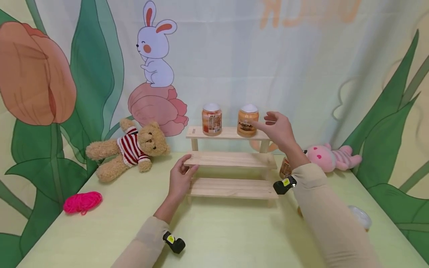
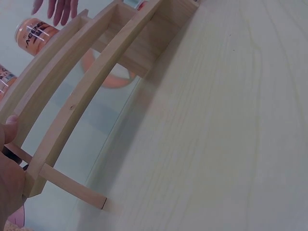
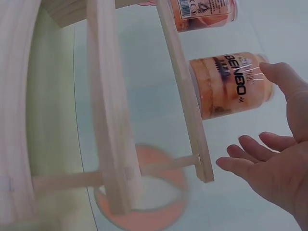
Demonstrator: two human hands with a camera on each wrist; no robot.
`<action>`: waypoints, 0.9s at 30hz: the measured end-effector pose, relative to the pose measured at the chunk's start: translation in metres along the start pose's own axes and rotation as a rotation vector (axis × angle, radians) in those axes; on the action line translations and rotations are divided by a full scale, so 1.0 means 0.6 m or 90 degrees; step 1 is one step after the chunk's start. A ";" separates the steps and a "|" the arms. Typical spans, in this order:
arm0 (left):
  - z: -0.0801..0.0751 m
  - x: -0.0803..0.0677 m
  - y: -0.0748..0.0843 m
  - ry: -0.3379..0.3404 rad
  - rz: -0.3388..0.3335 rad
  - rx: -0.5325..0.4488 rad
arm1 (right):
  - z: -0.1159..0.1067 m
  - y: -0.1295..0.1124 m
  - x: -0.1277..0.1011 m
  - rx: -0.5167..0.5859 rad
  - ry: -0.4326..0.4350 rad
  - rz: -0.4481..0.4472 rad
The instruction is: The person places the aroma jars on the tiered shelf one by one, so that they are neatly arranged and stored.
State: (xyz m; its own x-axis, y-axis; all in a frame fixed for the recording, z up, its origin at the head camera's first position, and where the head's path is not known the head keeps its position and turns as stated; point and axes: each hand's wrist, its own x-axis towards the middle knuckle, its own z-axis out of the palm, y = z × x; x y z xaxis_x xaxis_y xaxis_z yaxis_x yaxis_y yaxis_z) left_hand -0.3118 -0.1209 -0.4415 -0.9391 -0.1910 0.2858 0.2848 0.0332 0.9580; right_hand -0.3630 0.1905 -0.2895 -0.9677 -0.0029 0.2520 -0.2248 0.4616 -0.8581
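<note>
Left hand [image 1: 181, 178], thumb and fingers clamped on the left end of a wooden rack [image 1: 231, 160] at mid-height, lies at eight o'clock from the rack's centre; the hold probably steadies the frame on the worktop [image 1: 228, 238]. At eleven o'clock, the left jar [image 1: 212, 123] stands upright on the top shelf [image 1: 229, 132], barcode side forward. At one o'clock, the right jar [image 1: 247, 121] stands there too, a gap between them likely leaving finger room. Right hand [image 1: 279, 130], at two o'clock, has its digits apart, suiting a light touch more than a grip; whether the thumb touches the right jar cannot be told.
</note>
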 end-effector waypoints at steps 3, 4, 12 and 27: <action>0.002 -0.001 0.000 -0.003 -0.003 0.006 | -0.020 0.007 -0.029 -0.010 -0.010 0.000; 0.002 -0.001 0.000 -0.004 -0.004 0.008 | -0.026 0.008 -0.039 -0.014 -0.013 0.000; 0.000 -0.001 -0.001 -0.004 0.005 0.011 | -0.071 -0.002 -0.114 -0.019 0.000 -0.018; -0.001 -0.001 0.002 -0.009 0.008 0.017 | -0.246 0.093 -0.226 -0.228 -0.061 -0.016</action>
State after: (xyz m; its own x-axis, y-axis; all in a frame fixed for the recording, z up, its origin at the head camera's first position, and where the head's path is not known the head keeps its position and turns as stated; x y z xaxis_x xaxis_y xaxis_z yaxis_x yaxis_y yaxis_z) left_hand -0.3108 -0.1214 -0.4404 -0.9381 -0.1768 0.2979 0.2914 0.0620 0.9546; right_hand -0.2278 0.3478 -0.3056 -0.9723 -0.0935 0.2140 -0.2116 0.7411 -0.6372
